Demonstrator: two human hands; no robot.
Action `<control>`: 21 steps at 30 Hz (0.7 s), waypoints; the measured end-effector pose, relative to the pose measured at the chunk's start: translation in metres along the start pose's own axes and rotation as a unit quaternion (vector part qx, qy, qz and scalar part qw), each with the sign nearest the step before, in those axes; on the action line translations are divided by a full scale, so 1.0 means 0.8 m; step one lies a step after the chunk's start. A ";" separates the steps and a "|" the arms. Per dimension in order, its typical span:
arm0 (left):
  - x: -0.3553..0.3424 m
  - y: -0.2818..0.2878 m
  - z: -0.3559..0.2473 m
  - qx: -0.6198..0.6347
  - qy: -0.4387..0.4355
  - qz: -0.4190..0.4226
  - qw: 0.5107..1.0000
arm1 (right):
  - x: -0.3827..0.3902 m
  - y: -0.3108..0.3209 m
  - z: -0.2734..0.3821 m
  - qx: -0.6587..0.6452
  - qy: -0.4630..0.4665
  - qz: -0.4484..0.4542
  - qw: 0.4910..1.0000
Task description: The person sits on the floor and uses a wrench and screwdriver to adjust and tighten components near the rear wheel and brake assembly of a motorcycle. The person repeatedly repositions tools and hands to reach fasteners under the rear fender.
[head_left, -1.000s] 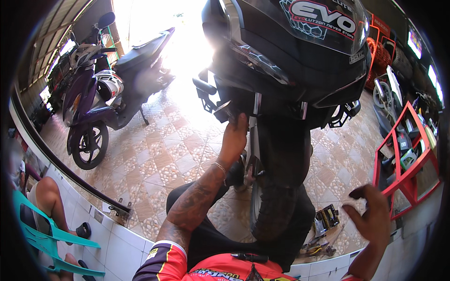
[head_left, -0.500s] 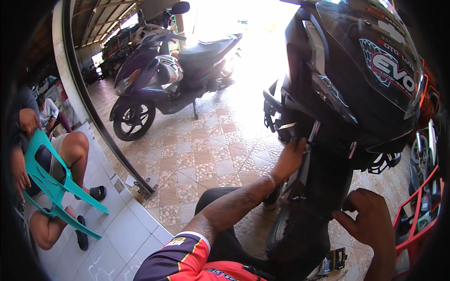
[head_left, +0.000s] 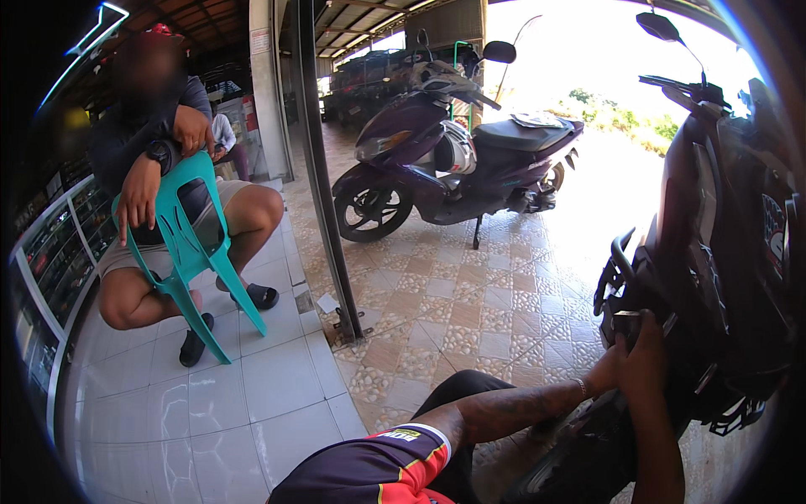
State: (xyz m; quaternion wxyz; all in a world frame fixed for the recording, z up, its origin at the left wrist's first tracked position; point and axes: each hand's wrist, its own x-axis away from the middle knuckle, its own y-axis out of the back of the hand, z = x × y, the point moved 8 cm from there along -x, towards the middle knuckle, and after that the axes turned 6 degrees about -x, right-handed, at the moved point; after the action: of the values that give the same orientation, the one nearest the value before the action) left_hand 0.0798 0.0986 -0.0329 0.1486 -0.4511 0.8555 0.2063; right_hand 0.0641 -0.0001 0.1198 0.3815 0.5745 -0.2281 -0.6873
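Both my hands meet at the left side of a black scooter (head_left: 714, 277), low beside its front guard (head_left: 620, 256). My left hand (head_left: 606, 371), a bracelet at its wrist, is closed at a small dark boxy lamp-like part (head_left: 622, 324). Over the same part lies my right hand (head_left: 645, 349), its fingers bent and closed against it. The right hand covers most of the left fingers, and the exact grip is hidden. The scooter's front wheel is mostly out of sight behind my arms.
A purple scooter (head_left: 512, 181) stands on its side stand on patterned tiles. To the left, a person (head_left: 189, 126) sits astride a turquoise plastic chair (head_left: 180, 223) on white tiles. A dark door post (head_left: 323, 168) rises between them. At the far left stands a glass display case (head_left: 63, 260).
The view has swung left, so the black scooter now sits at the right edge. My right hand has moved from beside the scooter to join my left at the lamp-like part.
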 end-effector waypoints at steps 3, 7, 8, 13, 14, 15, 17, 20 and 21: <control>-0.001 -0.007 -0.008 -0.201 -0.107 -0.008 0.974 | -0.002 -0.004 -0.008 0.068 -0.019 -0.004 0.997; -0.001 -0.016 0.004 -0.178 -0.161 -0.083 0.967 | -0.004 -0.007 -0.013 0.143 -0.030 0.031 0.989; -0.007 -0.022 0.011 -0.176 -0.158 -0.087 0.968 | -0.004 -0.009 -0.015 0.153 -0.039 0.055 0.986; -0.028 -0.032 0.025 -0.168 -0.151 -0.107 0.968 | -0.003 -0.008 -0.011 0.211 -0.035 0.066 0.975; -0.026 -0.030 0.019 -0.175 -0.161 -0.106 0.965 | -0.004 -0.006 -0.009 0.213 -0.033 0.057 0.975; -0.023 -0.026 0.011 -0.182 -0.169 -0.105 0.963 | -0.005 -0.003 -0.007 0.204 -0.028 0.040 0.978; -0.013 -0.016 -0.010 -0.194 -0.185 -0.103 0.958 | -0.008 0.005 -0.004 0.190 -0.017 0.008 0.982; -0.001 0.002 -0.043 -0.188 -0.182 -0.119 0.958 | -0.010 0.012 -0.009 0.157 -0.027 0.006 0.987; 0.006 0.007 -0.056 -0.182 -0.196 -0.142 0.953 | -0.010 0.014 -0.011 0.152 -0.027 0.010 0.988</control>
State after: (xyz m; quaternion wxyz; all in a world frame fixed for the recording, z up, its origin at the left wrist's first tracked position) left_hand 0.0695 0.0766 0.0053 0.2565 -0.5378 0.6849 0.4194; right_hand 0.0759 0.0008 0.1307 0.2902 0.6051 -0.3458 -0.6558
